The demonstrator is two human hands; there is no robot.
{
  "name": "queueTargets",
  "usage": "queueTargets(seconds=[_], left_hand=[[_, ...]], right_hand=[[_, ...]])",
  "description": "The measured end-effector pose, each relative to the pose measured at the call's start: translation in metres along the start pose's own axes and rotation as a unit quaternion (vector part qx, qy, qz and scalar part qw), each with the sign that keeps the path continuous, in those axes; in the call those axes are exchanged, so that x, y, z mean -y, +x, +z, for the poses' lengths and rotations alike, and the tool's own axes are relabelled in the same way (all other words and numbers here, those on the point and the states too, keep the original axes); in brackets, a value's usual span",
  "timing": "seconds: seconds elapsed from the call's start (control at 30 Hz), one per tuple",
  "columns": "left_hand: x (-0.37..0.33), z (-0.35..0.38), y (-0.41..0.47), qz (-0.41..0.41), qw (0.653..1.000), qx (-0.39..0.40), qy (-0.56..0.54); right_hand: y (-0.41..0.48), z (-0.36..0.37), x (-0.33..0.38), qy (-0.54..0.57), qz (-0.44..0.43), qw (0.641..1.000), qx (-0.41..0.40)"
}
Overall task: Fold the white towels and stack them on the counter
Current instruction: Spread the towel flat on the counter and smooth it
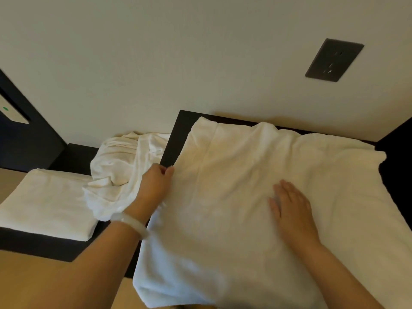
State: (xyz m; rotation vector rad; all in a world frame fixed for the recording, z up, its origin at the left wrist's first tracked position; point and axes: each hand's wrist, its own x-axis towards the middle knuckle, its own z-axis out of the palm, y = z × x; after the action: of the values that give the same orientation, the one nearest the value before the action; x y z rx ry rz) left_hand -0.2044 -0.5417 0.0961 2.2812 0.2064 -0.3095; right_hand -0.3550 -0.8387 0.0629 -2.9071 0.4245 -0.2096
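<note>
The spread towel (234, 197) lies open across the raised dark surface (176, 139), covering nearly all of it. Its far edge bunches against the wall, its near edge hangs off the front, and its right edge runs to the surface's right end. Only a narrow dark strip stays bare along the left and back, so there is little free room around it.

The left hand (156, 184) has its fingers curled onto the towel's left edge, pinching it at the surface's left border. A pale bracelet (131, 224) sits on that wrist. The right hand (289, 208) lies flat on the middle of the towel, fingers straight and pressed down.

I count three white towels. Besides the spread one, a crumpled towel (120, 166) is heaped just left of the left hand, and a folded towel (44, 201) lies flat on the lower dark ledge (44, 246), near its front edge.

One dark wall socket (334, 60) is set above the surface. One panel with a green dot (10, 112) shows at far left. No writing is legible anywhere.
</note>
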Motion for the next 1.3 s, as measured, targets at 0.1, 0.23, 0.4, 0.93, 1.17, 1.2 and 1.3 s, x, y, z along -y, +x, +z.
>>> queueTargets(seconds=[0.1,0.23,0.4,0.93,1.17,1.2,1.3], left_hand=[[-0.017,0.006,0.032,-0.027,0.994,0.052,-0.097],[-0.01,0.001,0.049,0.02,0.992,-0.025,-0.121],[-0.011,0.017,0.035,0.135,0.983,-0.115,0.049],[-0.005,0.119,-0.048,0.318,0.878,-0.01,0.357],[-0.023,0.128,-0.06,0.299,0.89,-0.016,0.343],[-0.036,0.134,-0.068,0.333,0.879,-0.02,0.342],[-0.068,0.177,-0.094,0.467,0.813,0.038,0.346]], right_hand=[[0.017,0.005,-0.006,0.002,0.013,0.999,0.035],[0.014,0.012,-0.009,-0.003,-0.013,0.999,0.031],[0.017,0.015,-0.009,-0.053,-0.013,0.998,0.043],[0.01,-0.035,-0.153,-0.05,0.071,0.994,0.072],[-0.033,-0.029,-0.151,-0.017,-0.021,0.997,0.074],[-0.036,-0.025,-0.15,-0.015,-0.014,0.997,0.076],[-0.03,-0.031,-0.148,-0.011,-0.015,0.996,0.087]])
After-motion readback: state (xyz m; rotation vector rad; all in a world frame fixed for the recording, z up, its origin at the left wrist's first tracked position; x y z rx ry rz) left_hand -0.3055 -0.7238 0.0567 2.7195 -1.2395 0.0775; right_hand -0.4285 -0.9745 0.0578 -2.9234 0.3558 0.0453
